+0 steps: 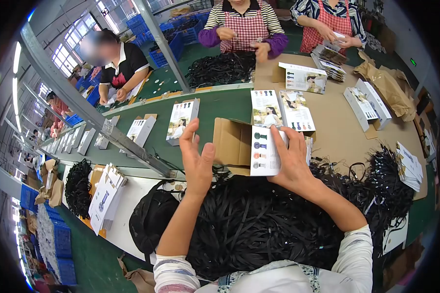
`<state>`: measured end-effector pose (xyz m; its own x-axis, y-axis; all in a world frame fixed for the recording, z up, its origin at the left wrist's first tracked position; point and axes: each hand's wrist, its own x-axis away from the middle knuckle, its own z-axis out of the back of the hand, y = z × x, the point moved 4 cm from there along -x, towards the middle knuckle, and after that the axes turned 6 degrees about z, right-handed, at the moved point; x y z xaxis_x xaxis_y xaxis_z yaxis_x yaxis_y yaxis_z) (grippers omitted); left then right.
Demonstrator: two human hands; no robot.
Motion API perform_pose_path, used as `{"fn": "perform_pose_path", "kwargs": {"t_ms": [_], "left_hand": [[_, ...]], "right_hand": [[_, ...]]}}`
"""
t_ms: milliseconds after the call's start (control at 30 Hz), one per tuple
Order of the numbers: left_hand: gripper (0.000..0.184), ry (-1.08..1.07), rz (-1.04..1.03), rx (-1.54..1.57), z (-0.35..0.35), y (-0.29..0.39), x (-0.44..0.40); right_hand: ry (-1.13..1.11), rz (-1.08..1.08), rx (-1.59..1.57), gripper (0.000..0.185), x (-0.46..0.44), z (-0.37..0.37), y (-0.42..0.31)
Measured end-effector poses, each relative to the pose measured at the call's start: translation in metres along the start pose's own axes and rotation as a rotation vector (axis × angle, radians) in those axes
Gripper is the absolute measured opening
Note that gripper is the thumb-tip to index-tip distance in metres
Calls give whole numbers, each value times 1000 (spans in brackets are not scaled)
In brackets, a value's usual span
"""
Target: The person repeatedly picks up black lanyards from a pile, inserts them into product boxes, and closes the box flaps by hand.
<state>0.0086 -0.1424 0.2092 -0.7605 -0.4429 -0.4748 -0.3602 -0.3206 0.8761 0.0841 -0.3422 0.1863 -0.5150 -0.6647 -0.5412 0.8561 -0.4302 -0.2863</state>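
Observation:
My right hand grips a small printed carton, its fingers over the white face that shows several coloured handheld fans. The carton's brown end flap stands open toward the left, and its inside looks brown. Just left of that flap my left hand is raised with fingers and thumb apart, holding nothing. Under both forearms spreads a large heap of black straps. Right behind the held carton stand two more printed cartons.
More cartons line the green conveyor at left, behind a metal post. A black bag and a carton stack lie left. Co-workers handle small items across the table. Crumpled brown paper lies right.

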Motion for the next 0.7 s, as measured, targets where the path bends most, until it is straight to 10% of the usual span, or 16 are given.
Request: {"fn": "perform_pose_path", "kwargs": {"t_ms": [200, 300, 500, 700], "left_hand": [[64, 29, 282, 429, 4, -79, 45], [72, -752, 447, -80, -3, -91, 71], [15, -514, 46, -552, 28, -62, 37], [20, -714, 579, -370, 40, 12, -14]], "right_hand": [[41, 5, -15, 102, -1, -3, 0], [35, -18, 1, 102, 1, -1, 7], [60, -51, 54, 100, 7, 2, 23], [25, -16, 120, 98, 13, -3, 26]]}}
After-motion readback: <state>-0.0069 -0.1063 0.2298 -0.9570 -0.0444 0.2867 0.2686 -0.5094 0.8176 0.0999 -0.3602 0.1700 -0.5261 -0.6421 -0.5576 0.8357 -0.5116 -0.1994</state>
